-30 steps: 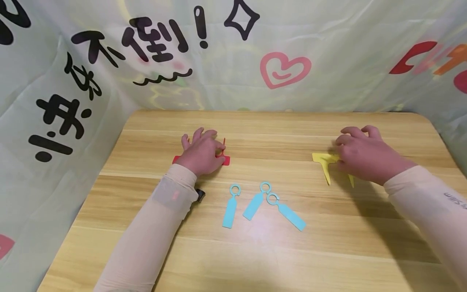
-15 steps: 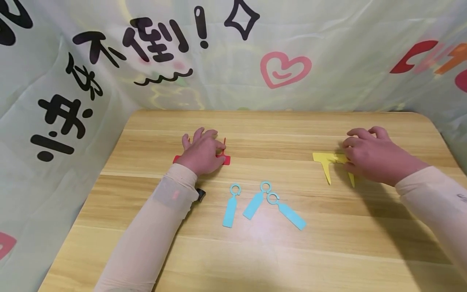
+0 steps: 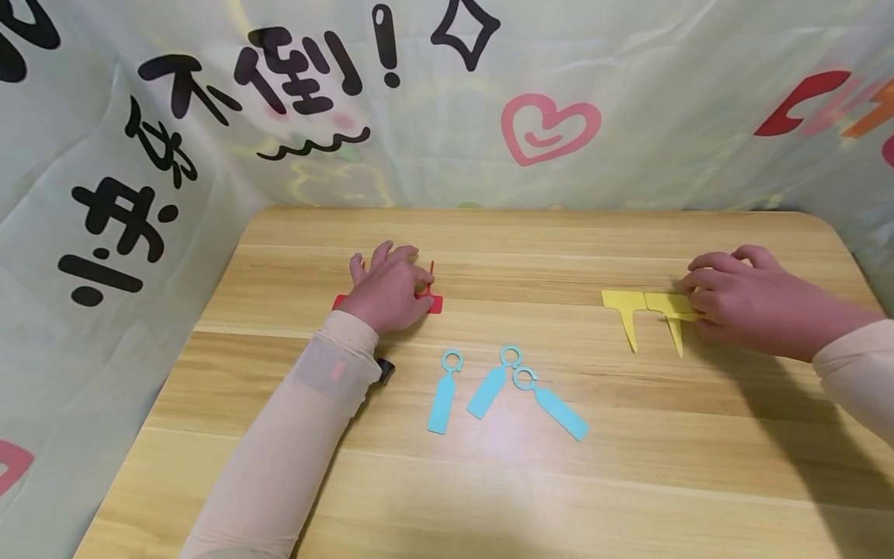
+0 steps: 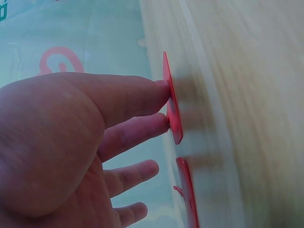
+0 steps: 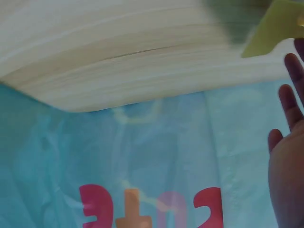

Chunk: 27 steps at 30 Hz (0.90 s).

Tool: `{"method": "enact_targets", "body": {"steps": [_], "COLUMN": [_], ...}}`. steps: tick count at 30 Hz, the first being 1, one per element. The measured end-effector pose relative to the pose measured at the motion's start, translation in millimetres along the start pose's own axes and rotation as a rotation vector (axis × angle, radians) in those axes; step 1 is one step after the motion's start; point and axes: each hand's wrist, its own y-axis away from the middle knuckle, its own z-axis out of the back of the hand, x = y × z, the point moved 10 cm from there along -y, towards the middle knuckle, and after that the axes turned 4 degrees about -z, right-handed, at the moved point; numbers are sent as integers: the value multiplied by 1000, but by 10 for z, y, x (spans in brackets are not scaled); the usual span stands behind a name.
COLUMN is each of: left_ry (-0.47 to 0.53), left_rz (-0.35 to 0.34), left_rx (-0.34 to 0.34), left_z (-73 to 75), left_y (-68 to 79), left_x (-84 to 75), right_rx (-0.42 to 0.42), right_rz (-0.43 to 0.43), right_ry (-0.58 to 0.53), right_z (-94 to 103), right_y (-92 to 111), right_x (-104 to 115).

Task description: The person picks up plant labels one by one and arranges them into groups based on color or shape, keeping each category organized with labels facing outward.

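Red tags lie under the left hand, straight fingers spread, thumb and forefinger touching one; right hand bends over yellow tags, its grip unclear.

My left forearm, in a snug, pale beige fabric sleeve, slants inward from the lower edge to my bare left hand, back upward. There my thumb stretches out above my forefinger, tips near each other in a pinch, while my remaining fingers fan loosely apart. My right forearm, sleeved alike, is mostly cut off by the right edge; my bare right hand points inward, back upward, knuckles bent, thumb and forefinger drawn toward each other.
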Motion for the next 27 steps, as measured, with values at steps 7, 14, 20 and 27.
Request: {"method": "enact_targets", "body": {"steps": [7, 14, 20, 27], "left_ry": [2, 9, 10, 8], "left_rz": [1, -3, -4, -7], "left_rx": [-1, -1, -2, 4], "left_z": [0, -17, -13, -17], "left_y": [1, -7, -8, -13], "left_x": [19, 17, 6, 1], "right_rx": [43, 30, -13, -19], "right_rz": [58, 134, 185, 191], "right_ry": [23, 2, -5, 10], "right_z": [-61, -132, -121, -130], "right_y": [117, 195, 248, 296], "right_x": [3, 31, 57, 52]}}
